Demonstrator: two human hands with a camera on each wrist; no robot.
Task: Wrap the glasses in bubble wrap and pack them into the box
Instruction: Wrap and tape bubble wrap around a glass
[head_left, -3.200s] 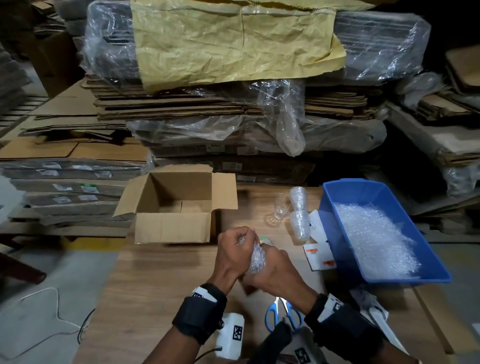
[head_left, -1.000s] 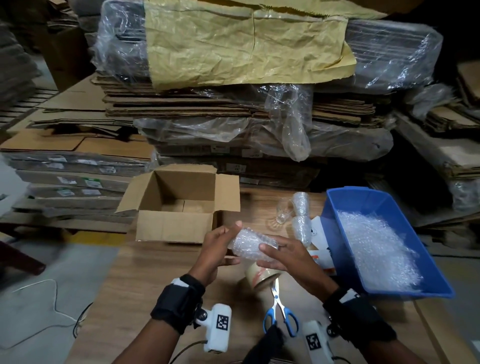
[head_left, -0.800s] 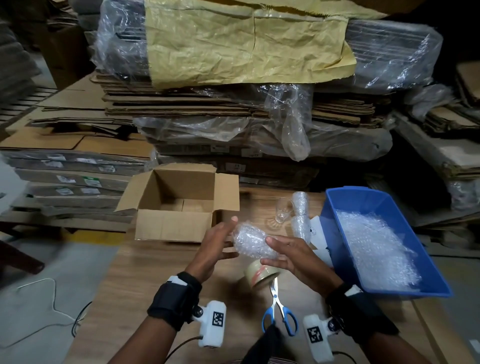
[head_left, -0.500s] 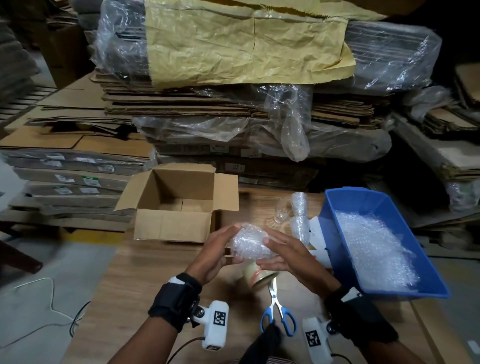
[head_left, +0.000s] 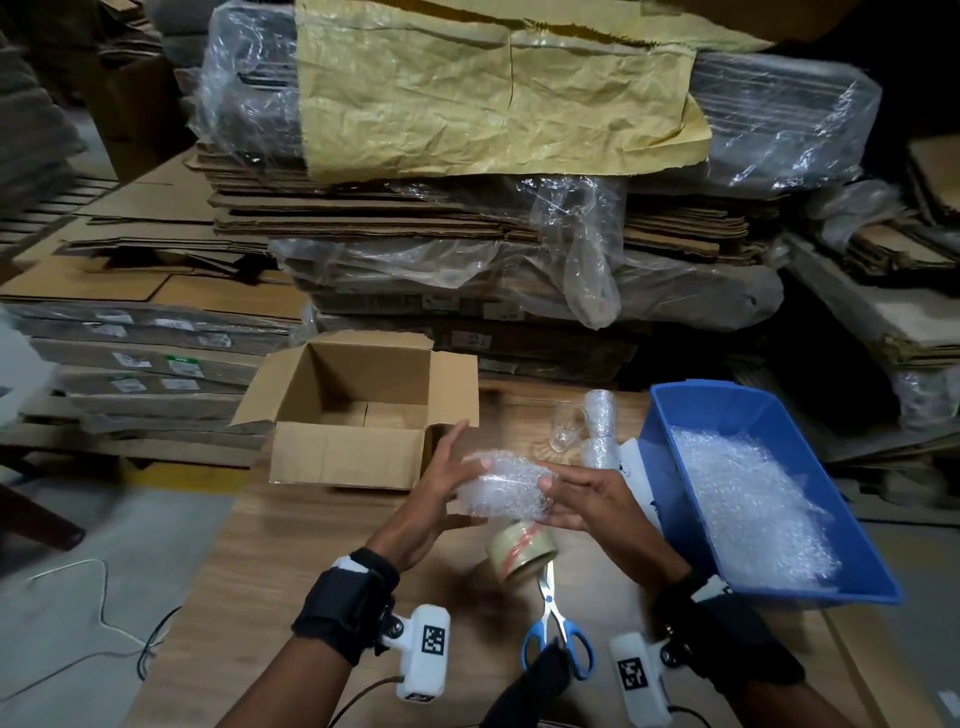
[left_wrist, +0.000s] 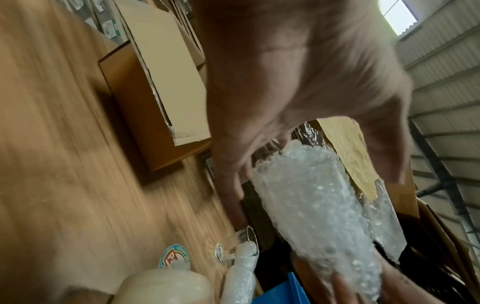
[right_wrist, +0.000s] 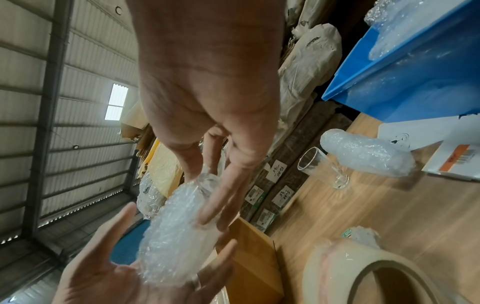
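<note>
A glass wrapped in bubble wrap (head_left: 506, 491) lies sideways in the air between my two hands, just in front of the open cardboard box (head_left: 353, 457). My left hand (head_left: 444, 480) cradles its left side on the palm with the fingers stretched out. My right hand (head_left: 582, 496) presses its right end with straight fingers. In the right wrist view the bundle (right_wrist: 176, 236) rests on the left palm (right_wrist: 116, 277). A bare glass (head_left: 563, 431) and two wrapped glasses (head_left: 597, 415) stand behind. The box looks empty.
A blue bin (head_left: 662, 447) holding bubble wrap (head_left: 743, 499) sits at the right. A tape roll (head_left: 522, 553) and blue-handled scissors (head_left: 556, 623) lie under my hands on the wooden table. White paper (head_left: 636, 467) lies beside the bin. Stacked flat cardboard rises behind.
Earlier both hands clutched the bundle close to me. They have since carried it forward towards the box, turned it sideways and flattened out around it.
</note>
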